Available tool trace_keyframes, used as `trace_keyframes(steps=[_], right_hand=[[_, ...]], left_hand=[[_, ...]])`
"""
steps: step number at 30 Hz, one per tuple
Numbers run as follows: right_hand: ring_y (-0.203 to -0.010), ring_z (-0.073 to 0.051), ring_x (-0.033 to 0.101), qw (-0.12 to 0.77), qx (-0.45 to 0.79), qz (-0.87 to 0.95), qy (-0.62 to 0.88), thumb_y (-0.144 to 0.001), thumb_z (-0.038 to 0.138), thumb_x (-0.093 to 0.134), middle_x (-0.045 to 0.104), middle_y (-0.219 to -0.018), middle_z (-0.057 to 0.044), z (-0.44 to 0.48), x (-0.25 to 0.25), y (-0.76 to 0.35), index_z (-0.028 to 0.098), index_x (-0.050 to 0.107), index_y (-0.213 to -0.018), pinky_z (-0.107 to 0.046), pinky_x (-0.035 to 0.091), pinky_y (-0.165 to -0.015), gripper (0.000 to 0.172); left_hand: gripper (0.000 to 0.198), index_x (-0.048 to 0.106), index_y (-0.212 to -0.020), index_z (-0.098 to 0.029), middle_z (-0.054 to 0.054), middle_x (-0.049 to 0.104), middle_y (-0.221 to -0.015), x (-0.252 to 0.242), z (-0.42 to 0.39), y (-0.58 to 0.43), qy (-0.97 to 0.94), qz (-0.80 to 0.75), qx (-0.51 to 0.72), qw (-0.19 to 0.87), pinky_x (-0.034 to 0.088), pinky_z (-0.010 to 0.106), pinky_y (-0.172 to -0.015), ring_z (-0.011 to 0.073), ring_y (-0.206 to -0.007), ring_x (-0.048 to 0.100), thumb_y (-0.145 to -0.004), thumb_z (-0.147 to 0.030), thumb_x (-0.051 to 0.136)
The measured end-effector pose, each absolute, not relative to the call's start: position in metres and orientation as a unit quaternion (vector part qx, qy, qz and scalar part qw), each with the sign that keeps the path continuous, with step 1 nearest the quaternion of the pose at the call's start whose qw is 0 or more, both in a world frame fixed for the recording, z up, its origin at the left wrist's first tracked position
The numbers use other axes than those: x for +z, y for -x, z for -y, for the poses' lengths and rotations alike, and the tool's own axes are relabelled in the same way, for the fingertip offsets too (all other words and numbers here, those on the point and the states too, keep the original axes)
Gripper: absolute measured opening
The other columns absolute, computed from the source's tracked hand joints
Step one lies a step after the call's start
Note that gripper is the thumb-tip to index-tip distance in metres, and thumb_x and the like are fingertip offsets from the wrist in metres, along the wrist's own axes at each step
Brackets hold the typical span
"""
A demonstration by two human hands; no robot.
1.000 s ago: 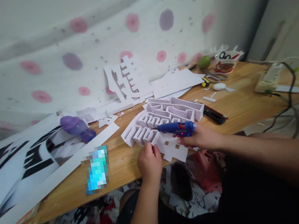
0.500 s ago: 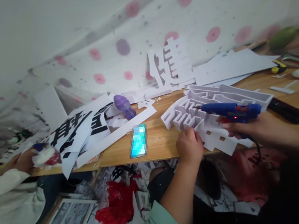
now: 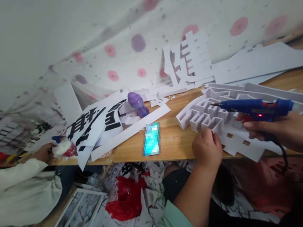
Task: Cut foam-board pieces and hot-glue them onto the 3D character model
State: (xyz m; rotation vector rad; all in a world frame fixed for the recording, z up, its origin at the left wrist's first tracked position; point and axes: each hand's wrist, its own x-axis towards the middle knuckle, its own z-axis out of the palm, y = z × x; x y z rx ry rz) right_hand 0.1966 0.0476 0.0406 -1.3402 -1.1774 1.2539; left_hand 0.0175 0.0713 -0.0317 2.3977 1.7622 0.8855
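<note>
My right hand (image 3: 274, 127) is wrapped around a blue hot glue gun (image 3: 244, 107) with a lit red light. The gun's nozzle points left, over the raised walls of a white foam-board character (image 3: 239, 135) lying on the wooden table. My left hand (image 3: 208, 147) is closed at the character's near edge, beside the small wall compartments, and grips it there. Its fingertips are partly hidden. A black cord hangs from the gun below my right hand.
A phone (image 3: 151, 139), purple bottle (image 3: 138, 104) and printed sheets (image 3: 95, 125) lie to the left. A white cut-out character (image 3: 188, 62) leans at the back. A co-worker's hand (image 3: 44, 153) works far left. Scraps and a red bag (image 3: 127, 198) cover the floor.
The view has swung left, so everything sits farther right and more of the co-worker shows. Both hands keep their holds; the glue gun stays over the character's walls.
</note>
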Motion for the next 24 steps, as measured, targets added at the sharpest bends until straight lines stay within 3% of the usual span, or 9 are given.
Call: trace_keyframes(steps=[3, 6, 9, 13, 18, 24], right_hand=[[-0.048, -0.013, 0.051, 0.454, 0.499, 0.485, 0.557, -0.067, 0.04, 0.077, 0.058, -0.06, -0.007, -0.046, 0.045, -0.196, 0.027, 0.068, -0.075, -0.032, 0.04, -0.047, 0.017], [-0.051, -0.014, 0.051, 0.444, 0.507, 0.508, 0.537, -0.071, 0.041, 0.074, 0.059, -0.062, -0.007, -0.046, 0.041, -0.199, 0.028, 0.068, -0.084, -0.032, 0.042, -0.049, 0.019], [-0.051, -0.013, 0.05, 0.445, 0.51, 0.51, 0.531, -0.074, 0.041, 0.071, 0.058, -0.062, -0.006, -0.045, 0.035, -0.203, 0.025, 0.068, -0.088, -0.031, 0.04, -0.049, 0.022], [-0.05, -0.015, 0.053, 0.492, 0.469, 0.477, 0.557, -0.059, 0.043, 0.079, 0.061, -0.062, -0.004, -0.043, 0.04, -0.199, 0.022, 0.067, -0.085, -0.028, 0.043, -0.046, 0.035], [-0.05, -0.017, 0.055, 0.518, 0.438, 0.436, 0.591, -0.042, 0.041, 0.083, 0.065, -0.064, -0.004, -0.04, 0.057, -0.189, 0.02, 0.068, -0.077, -0.026, 0.045, -0.041, 0.043], [-0.06, -0.02, 0.06, 0.492, 0.459, 0.445, 0.59, -0.047, 0.045, 0.083, 0.067, -0.074, -0.005, -0.038, 0.04, -0.2, 0.021, 0.067, -0.089, -0.027, 0.049, -0.045, 0.051]], left_hand=[[0.008, 0.057, -0.077, -0.02, 0.006, 0.063, -0.076, -0.031, -0.071, -0.017, -0.776, -0.556, 0.295, 0.024, 0.045, 0.03, -0.063, 0.0199, -0.075, 0.059, -0.083, -0.023, 0.052], [0.007, 0.058, -0.078, -0.02, 0.007, 0.063, -0.079, -0.03, -0.07, -0.016, -0.777, -0.548, 0.31, 0.03, 0.046, 0.031, -0.063, 0.0204, -0.074, 0.059, -0.082, -0.023, 0.054], [0.011, 0.06, -0.09, -0.019, 0.007, 0.064, -0.081, -0.033, -0.071, -0.016, -0.774, -0.539, 0.331, 0.039, 0.048, 0.031, -0.067, 0.0203, -0.076, 0.06, -0.083, -0.021, 0.051], [0.027, 0.054, -0.11, -0.017, 0.006, 0.065, -0.085, -0.038, -0.073, -0.017, -0.771, -0.529, 0.351, 0.054, 0.049, 0.031, -0.073, 0.0192, -0.078, 0.06, -0.084, -0.019, 0.049], [0.023, 0.058, -0.104, -0.019, 0.006, 0.064, -0.084, -0.038, -0.072, -0.018, -0.778, -0.514, 0.356, 0.064, 0.049, 0.033, -0.073, 0.0213, -0.08, 0.06, -0.082, -0.018, 0.05], [0.016, 0.062, -0.092, -0.018, 0.007, 0.06, -0.078, -0.035, -0.071, -0.018, -0.766, -0.494, 0.4, 0.097, 0.047, 0.035, -0.07, 0.0224, -0.076, 0.057, -0.082, -0.02, 0.049]])
